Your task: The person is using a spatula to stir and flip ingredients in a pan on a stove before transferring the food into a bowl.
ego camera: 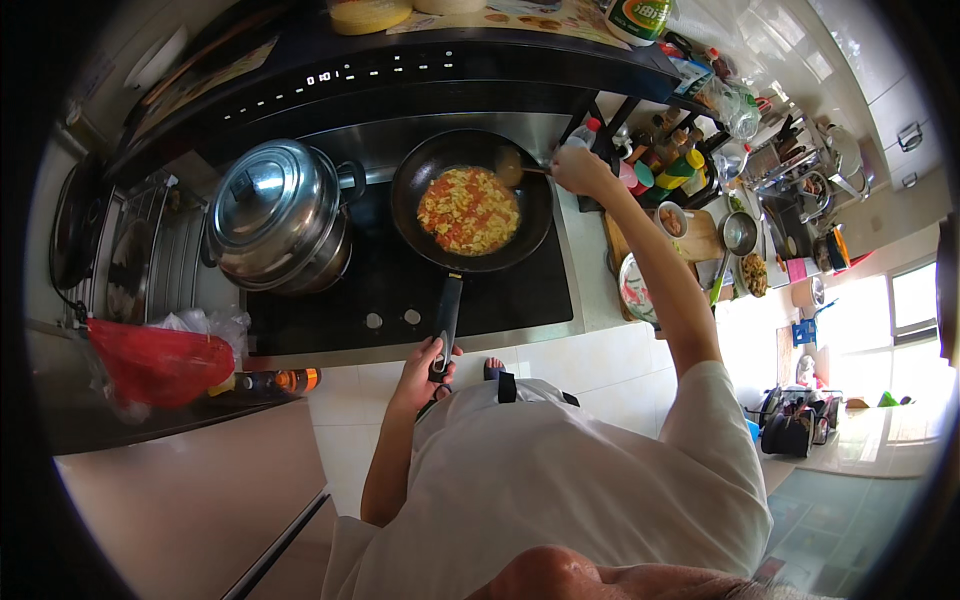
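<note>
A dark frying pan sits on the right side of the black glass cooktop. Inside it lies a red and yellow mix of what looks like scrambled egg and tomato. My left hand is wrapped around the end of the pan's black handle, which points towards me. Over the pan's far right rim, my right hand grips a brown cooking spoon or spatula. Its blurred head is inside the pan, to the right of the food; whether it touches the pan I cannot tell.
A lidded steel pot stands left of the pan, beneath the range hood. Right of the cooktop are sauce bottles, a cutting board with a small bowl, and a patterned plate. A red plastic bag lies left.
</note>
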Demonstrator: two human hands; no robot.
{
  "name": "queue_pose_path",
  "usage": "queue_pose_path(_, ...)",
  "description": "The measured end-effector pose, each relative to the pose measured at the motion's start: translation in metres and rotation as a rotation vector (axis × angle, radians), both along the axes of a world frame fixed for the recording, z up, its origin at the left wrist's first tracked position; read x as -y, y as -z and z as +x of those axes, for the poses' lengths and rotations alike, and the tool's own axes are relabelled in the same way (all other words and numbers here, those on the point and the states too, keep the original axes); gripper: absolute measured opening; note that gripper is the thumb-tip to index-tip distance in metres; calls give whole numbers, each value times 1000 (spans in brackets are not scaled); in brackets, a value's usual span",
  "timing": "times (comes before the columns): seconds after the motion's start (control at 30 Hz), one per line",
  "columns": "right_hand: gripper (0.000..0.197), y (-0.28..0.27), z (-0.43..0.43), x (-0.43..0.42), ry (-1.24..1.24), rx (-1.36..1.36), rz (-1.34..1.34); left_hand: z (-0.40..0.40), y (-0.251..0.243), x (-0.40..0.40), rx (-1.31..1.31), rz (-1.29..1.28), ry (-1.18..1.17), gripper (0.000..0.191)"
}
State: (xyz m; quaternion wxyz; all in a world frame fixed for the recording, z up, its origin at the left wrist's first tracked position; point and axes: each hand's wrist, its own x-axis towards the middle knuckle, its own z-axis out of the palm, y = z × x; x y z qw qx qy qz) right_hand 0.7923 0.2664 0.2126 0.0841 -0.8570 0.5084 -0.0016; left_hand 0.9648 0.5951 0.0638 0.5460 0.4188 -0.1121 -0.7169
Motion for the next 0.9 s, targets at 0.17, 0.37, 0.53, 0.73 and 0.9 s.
queue_pose_path(0.17,24,0,58,21,-145,-34,148,0,3,2,-53,-23,2,24)
queue_pose_path(0.37,25,-18,71,-15,-532,-16,134,-2,4,2,-69,-5,-15,23)
queue_pose_path(0.53,29,-41,29,-42,-710,-179,-77,-1,-2,4,-70,-1,12,22)
queue_pose_path(0.73,26,-78,-14,-105,-539,-201,-81,2,2,2,-141,5,7,22)
queue_pose_path(0.9,20,-68,-17,-146,-490,-259,64,3,5,2,-144,-3,18,23)
